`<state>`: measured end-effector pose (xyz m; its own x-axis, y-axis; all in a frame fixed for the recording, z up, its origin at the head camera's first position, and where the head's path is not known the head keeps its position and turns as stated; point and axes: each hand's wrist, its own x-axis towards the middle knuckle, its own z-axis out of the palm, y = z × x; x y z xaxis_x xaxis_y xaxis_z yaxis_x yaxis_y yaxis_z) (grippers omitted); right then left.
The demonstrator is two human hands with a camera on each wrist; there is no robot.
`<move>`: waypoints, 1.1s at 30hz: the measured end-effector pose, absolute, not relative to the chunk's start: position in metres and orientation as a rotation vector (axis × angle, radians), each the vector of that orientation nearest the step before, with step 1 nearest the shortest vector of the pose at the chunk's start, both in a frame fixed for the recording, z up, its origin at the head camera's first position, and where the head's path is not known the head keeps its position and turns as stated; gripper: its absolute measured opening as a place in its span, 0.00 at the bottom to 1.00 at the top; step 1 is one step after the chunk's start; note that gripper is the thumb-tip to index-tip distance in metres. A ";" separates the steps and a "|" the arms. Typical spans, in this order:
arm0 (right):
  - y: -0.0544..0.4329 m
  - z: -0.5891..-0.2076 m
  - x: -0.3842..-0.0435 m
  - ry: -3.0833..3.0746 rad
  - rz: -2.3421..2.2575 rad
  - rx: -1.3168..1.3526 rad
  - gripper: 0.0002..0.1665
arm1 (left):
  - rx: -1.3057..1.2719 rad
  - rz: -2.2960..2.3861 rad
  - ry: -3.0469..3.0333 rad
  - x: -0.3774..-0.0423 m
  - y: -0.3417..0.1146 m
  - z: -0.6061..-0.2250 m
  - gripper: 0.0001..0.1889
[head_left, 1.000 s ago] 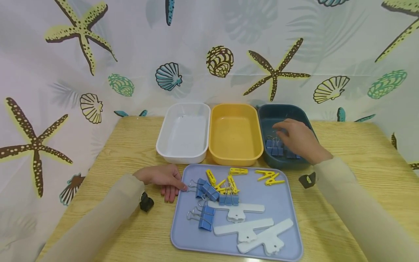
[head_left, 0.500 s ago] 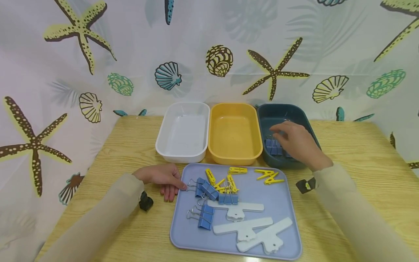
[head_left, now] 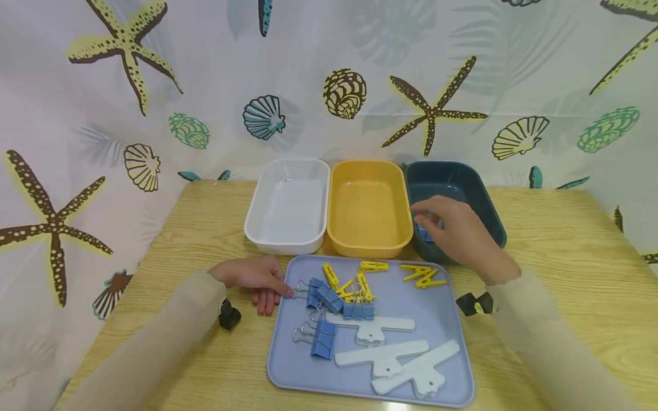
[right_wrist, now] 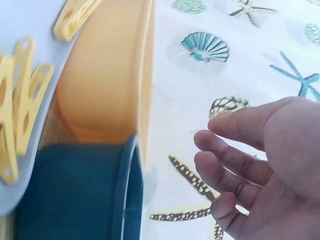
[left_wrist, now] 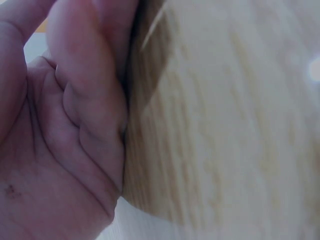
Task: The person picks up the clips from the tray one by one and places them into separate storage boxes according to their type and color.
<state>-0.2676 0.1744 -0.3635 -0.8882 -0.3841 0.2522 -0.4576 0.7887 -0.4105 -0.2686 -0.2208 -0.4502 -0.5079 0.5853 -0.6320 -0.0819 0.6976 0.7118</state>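
Note:
My left hand [head_left: 253, 278] holds the left rim of the lavender tray [head_left: 288, 377], thumb over the rim near wire handles of blue binder clips [head_left: 322, 339]. Its other fingers lie curled beside the tray, against the table in the left wrist view. On the tray lie several binder clips, yellow clothespins [head_left: 374, 266] and white wide-bar clips [head_left: 381, 358]. Hovering above the navy bin [head_left: 493, 220] is my right hand [head_left: 457, 228], fingers loosely bent with nothing between them. Below that hand, blue binder clips [head_left: 422, 233] in the bin are partly hidden.
A white bin [head_left: 253, 228] and a yellow bin [head_left: 370, 251] stand left of the navy one, side by side behind the tray. Behind the wooden table [head_left: 205, 217] hangs a curtain [head_left: 216, 57] printed with shells and starfish.
My right hand has shifted left and slightly toward me over the navy bin, covering more of the clips inside. The left hand stays at the tray's rim.

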 end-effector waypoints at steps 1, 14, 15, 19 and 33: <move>0.173 -0.364 -0.266 -2.806 0.707 0.679 0.14 | 0.389 0.870 1.941 -0.269 -0.221 -0.450 0.21; 0.158 -0.366 -0.243 -2.727 0.789 0.736 0.12 | 0.392 0.871 1.948 -0.269 -0.222 -0.451 0.21; 0.157 -0.366 -0.241 -2.717 0.794 0.737 0.12 | 0.391 0.872 1.946 -0.269 -0.222 -0.450 0.21; 0.156 -0.365 -0.234 -2.669 0.818 0.742 0.11 | 0.390 0.872 1.938 -0.269 -0.222 -0.449 0.21; 0.155 -0.361 -0.227 -2.631 0.894 0.806 0.11 | 0.383 0.872 1.944 -0.267 -0.219 -0.447 0.20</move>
<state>-0.2269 0.1546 -0.3609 -0.8165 -0.4233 0.3927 -0.5749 0.6593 -0.4846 -0.2674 -0.2194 -0.4472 -0.5112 0.5815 -0.6329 -0.0860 0.6981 0.7108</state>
